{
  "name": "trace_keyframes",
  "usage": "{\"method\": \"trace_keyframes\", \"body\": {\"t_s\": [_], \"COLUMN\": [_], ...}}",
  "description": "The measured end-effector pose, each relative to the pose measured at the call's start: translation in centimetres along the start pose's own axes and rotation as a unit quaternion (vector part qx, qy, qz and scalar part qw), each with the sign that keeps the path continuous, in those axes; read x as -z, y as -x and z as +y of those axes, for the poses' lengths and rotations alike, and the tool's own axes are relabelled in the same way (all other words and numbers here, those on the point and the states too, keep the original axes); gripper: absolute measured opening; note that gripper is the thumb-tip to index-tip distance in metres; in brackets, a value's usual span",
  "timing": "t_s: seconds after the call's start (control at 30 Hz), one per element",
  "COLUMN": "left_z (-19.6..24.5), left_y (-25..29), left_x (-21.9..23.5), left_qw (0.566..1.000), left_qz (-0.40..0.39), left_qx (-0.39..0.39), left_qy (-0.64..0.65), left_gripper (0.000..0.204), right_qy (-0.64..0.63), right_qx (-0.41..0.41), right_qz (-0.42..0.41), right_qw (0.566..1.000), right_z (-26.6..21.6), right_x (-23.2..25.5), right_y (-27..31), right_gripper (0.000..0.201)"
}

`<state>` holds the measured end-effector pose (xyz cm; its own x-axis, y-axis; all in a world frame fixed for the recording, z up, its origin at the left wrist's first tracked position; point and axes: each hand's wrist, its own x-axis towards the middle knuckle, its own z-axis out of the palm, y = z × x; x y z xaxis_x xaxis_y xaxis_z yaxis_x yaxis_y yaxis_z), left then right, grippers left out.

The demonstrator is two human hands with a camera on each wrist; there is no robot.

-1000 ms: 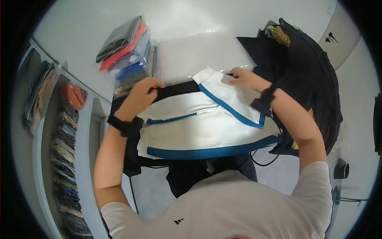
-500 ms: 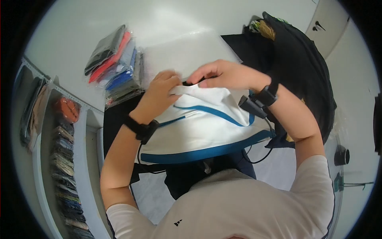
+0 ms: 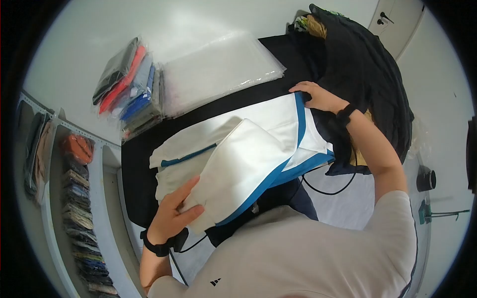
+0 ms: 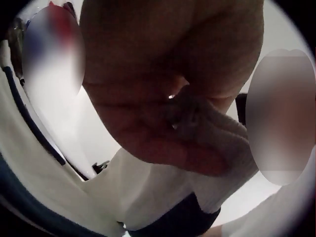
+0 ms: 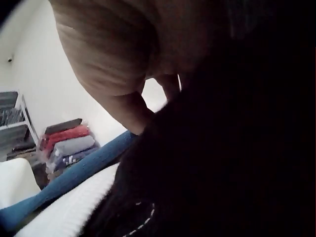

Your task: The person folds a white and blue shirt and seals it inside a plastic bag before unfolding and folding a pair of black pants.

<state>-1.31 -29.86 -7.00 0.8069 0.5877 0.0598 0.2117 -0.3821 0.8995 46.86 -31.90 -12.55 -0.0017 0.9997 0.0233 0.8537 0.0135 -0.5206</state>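
Note:
A white garment (image 3: 243, 154) with blue stripes lies on the black-covered table, one part folded over and slanting toward the front edge. The left hand (image 3: 174, 213) grips that part's lower left end between thumb and fingers; in the left wrist view the left hand (image 4: 163, 113) has bunched white cloth in its grasp. At the garment's upper right corner, the right hand (image 3: 320, 97) pinches the blue-edged cloth. The right wrist view has the right hand (image 5: 118, 74) at the blue stripe (image 5: 84, 168), its fingertips partly hidden by dark cloth.
Clear plastic bags (image 3: 223, 69) lie flat at the table's back, beside a stack of bagged clothes (image 3: 126, 84). Black cloth (image 3: 367, 84) is heaped at the right. Shelves of folded clothes (image 3: 84, 218) stand at the left. A black cable (image 3: 330, 192) hangs below the table's front edge.
The left hand has come down toward the front left with one end of the garment. The right hand has moved right to the upper corner, and the white part now spreads between them.

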Motion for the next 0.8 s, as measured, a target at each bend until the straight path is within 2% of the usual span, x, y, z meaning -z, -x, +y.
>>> {"method": "trace_keyframes", "body": {"t_s": [0.03,0.07,0.1,0.17,0.2,0.23,0.3,0.33,0.37,0.4,0.43,0.5,0.57,0.6,0.63,0.7,0.73,0.77,0.8], "left_z": [0.3,0.5,0.6,1.0,1.5,1.9,2.6,2.6,2.5,2.3,1.7,0.6,0.9,0.6,0.4,0.6,0.3,-1.8,-2.4], "left_y": [0.6,0.8,1.1,1.6,1.9,2.1,2.2,2.1,1.8,1.7,1.8,2.3,1.7,1.2,0.7,-0.1,0.2,0.0,-0.8], "left_x": [0.2,0.9,1.3,1.7,1.5,0.9,-0.5,-0.5,-0.5,-0.5,-0.1,1.0,1.1,1.1,1.1,1.4,2.4,3.2,3.8], "left_qw": [1.0,0.999,0.999,0.988,0.99,0.99,0.995,0.995,0.991,0.969,0.968,0.968,0.967,0.96,0.93,0.941,0.957,0.932,0.924], "left_qz": [0.009,-0.03,-0.029,-0.082,-0.058,-0.058,0.082,0.083,0.091,0.1,0.103,0.068,0.086,0.151,0.212,0.301,0.29,0.354,0.354], "left_qx": [0.014,-0.017,-0.015,-0.031,-0.003,-0.002,0.048,0.048,0.019,-0.008,-0.003,0.117,0.146,0.013,-0.12,-0.068,0.002,0.016,0.028], "left_qy": [0.027,-0.01,-0.009,0.126,0.127,0.126,0.041,0.041,-0.093,-0.226,-0.227,-0.21,-0.193,-0.237,-0.277,-0.136,-0.006,0.076,0.142], "left_gripper": [0.044,0.038,0.038,0.047,0.059,0.059,0.047,0.047,0.04,0.034,0.034,0.024,0.021,0.023,0.025,0.022,0.016,0.016,0.018], "right_qy": [-0.039,-0.04,-0.063,-0.085,-0.118,-0.15,-0.176,-0.204,-0.233,-0.235,-0.235,-0.264,-0.264,-0.264,-0.26,-0.256,-0.255,-0.253,-0.254], "right_qx": [0.012,0.012,0.0,-0.011,-0.02,-0.029,-0.031,-0.029,-0.026,-0.023,-0.026,-0.056,-0.031,-0.028,-0.032,-0.033,-0.042,-0.052,-0.049], "right_qz": [0.023,0.021,0.019,0.015,0.004,-0.008,-0.011,-0.024,-0.038,-0.04,-0.038,-0.035,-0.051,-0.054,-0.054,-0.057,-0.05,-0.042,-0.043], "right_qw": [0.999,0.999,0.998,0.996,0.993,0.988,0.984,0.978,0.971,0.971,0.971,0.962,0.963,0.963,0.964,0.964,0.965,0.965,0.965], "right_z": [0.5,0.9,1.2,1.7,2.2,2.6,3.6,4.1,4.5,4.4,4.2,4.1,4.4,4.3,4.1,3.9,3.9,3.9,4.1], "right_x": [-0.3,-0.4,-0.6,-0.6,-0.4,-0.3,-0.2,-0.2,-0.2,-0.1,0.0,-0.1,0.0,0.0,0.0,-0.2,-0.4,-0.4,-0.4], "right_y": [-0.1,-0.1,-0.1,-0.2,-0.3,-0.3,-0.3,-0.3,-0.2,0.0,0.2,0.1,0.2,0.2,0.1,-0.1,-0.2,-0.3,-0.5], "right_gripper": [0.053,0.053,0.045,0.037,0.028,0.021,0.017,0.018,0.019,0.019,0.02,0.024,0.024,0.024,0.02,0.016,0.013,0.012,0.012]}}
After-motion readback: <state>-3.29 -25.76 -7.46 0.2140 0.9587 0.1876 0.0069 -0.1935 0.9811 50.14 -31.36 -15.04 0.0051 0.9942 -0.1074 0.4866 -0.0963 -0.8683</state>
